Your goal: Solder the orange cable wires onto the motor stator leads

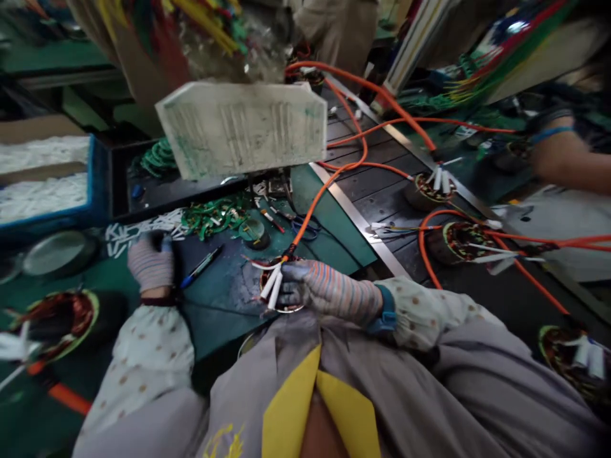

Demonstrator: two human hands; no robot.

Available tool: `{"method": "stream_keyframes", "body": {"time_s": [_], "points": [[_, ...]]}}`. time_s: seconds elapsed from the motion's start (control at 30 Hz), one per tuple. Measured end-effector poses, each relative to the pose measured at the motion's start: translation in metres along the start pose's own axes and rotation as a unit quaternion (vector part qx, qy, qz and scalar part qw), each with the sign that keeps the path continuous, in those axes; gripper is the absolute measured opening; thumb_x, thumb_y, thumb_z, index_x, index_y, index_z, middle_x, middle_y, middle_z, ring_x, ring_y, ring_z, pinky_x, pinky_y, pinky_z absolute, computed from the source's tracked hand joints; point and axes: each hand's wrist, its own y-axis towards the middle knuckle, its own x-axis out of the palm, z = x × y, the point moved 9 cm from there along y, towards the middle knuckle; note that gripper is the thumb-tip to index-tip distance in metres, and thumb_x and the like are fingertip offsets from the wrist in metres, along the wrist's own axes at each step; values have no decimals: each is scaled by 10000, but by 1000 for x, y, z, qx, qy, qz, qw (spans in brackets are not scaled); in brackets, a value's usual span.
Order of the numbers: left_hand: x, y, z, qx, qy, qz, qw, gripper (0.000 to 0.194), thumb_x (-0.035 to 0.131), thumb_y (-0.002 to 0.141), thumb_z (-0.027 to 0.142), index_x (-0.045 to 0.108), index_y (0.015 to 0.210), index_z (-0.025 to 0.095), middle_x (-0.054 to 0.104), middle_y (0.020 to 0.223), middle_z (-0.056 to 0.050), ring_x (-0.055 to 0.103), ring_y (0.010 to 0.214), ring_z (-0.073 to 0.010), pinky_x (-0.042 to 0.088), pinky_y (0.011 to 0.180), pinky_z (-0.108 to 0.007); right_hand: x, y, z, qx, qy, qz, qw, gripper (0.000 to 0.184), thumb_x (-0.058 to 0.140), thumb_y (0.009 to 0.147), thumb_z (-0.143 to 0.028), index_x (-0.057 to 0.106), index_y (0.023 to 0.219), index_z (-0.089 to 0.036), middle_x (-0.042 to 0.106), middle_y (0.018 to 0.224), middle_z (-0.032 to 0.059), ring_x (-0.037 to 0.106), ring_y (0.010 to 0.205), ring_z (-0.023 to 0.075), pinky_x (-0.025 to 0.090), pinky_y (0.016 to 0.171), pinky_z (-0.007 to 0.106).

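My right hand (334,291), in a striped glove with dark fingertips, is closed at the near right side of a wound stator (265,280). Its fingers lie against the white sleeves (272,289) on the stator's leads, and an orange cable (312,207) rises from them. My left hand (151,266), also gloved, is at the edge of a heap of short white sleeves (125,236). Its fingers are curled in; what lies between them is hidden. Right of that hand lies a blue pen (201,267).
Green cable ties (214,217), a small round tin (254,233) and scissors (305,228) lie beyond the stator. A white board (248,130) hangs ahead. More stators (461,243) sit on the slatted conveyor at right. A blue bin (90,181) stands left. A co-worker's arm (568,152) reaches in.
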Motion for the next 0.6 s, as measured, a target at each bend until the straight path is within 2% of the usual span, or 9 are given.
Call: {"method": "stream_keyframes", "body": {"time_s": [0.1,0.17,0.27,0.33,0.37,0.4,0.47,0.53,0.6], "points": [[2,-1,-12,-27,-5,7,1000,196,718,1056,334,560,1029,221,434,973,12,385,962,-217,332,920,-356,-8,-11,-13,13,-117,-69,991,698,588,1144,-783,862,1317,-165,908,1123,130,869,1083,294,724,1058,469],[3,1,-18,-45,-13,22,999,186,732,1082,326,610,1088,186,485,1004,15,415,991,-199,379,983,-355,-46,-17,-44,-61,-327,14,943,545,644,1153,-682,897,1289,-220,922,1201,111,858,1151,321,697,1104,474],[2,-3,-12,-50,-35,42,997,191,713,1120,251,663,1243,113,613,1119,4,513,1054,-158,443,1071,-325,-79,-16,-82,-163,-608,109,769,403,619,1181,-428,862,1461,-272,870,1478,133,791,1386,382,625,1204,542],[-5,-19,8,-25,-67,56,996,215,664,1145,207,676,1322,86,695,1197,-15,599,1095,-136,485,1102,-302,-80,-1,-76,-177,-726,69,661,436,608,1156,-280,822,1535,-254,784,1642,154,712,1513,401,570,1239,579],[-10,-31,23,-1,-86,62,994,221,643,1155,212,692,1332,89,729,1204,-20,638,1094,-134,511,1095,-295,-80,10,-67,-177,-759,35,626,453,615,1143,-246,809,1552,-243,749,1691,157,675,1555,402,544,1251,581],[-14,-46,45,47,-117,58,990,232,638,1166,248,723,1326,104,765,1200,-28,674,1093,-148,533,1089,-303,-80,20,-60,-178,-775,7,607,462,625,1136,-238,798,1564,-234,734,1710,158,651,1573,399,521,1254,574],[-15,-80,96,161,-142,6,977,287,680,1163,408,807,1278,178,807,1148,-28,726,1017,-196,577,988,-323,-87,42,-51,-173,-780,-29,601,475,639,1141,-283,777,1591,-221,767,1658,168,661,1524,394,505,1209,544],[5,-114,144,260,-56,-116,957,316,710,1152,491,857,1254,231,812,1138,-50,757,1023,-246,580,921,-348,-97,60,-52,-152,-781,-44,604,463,636,1150,-357,802,1553,-203,834,1502,188,712,1374,401,508,1108,517],[29,-139,175,330,60,-199,921,356,718,1147,529,876,1223,219,793,1078,-86,755,980,-287,558,842,-383,-103,64,-64,-141,-783,-45,604,449,622,1155,-441,858,1440,-187,866,1321,194,735,1234,405,505,1034,508]]}}
